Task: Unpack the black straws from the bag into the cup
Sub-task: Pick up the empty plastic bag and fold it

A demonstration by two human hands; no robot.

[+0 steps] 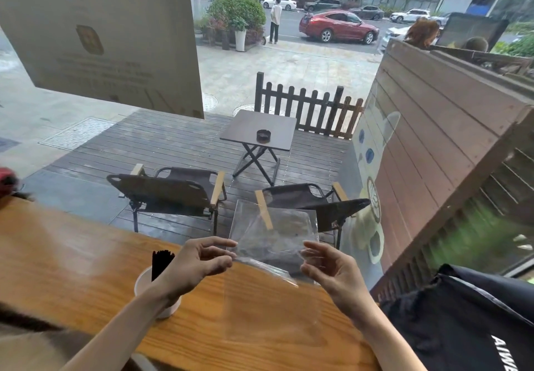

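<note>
We read only one piece of lettering clearly: white capitals "AIW", cut off by the frame edge, on the black garment [474, 324] at five o'clock. The pale poster [98, 38] on the window at ten o'clock carries an emblem and lines of text, but we find them too faint to read.

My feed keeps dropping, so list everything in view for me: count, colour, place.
black straws: one bundle, black, upright in the cup
cup: one, white, on the counter, partly behind the left wrist
bag: one, clear, empty, held above the counter's far edge
counter: one, wooden, along the window
black garment: one, white lettering, right of the counter
left hand: pinches the bag's left edge
right hand: holds the bag's right edge
</note>
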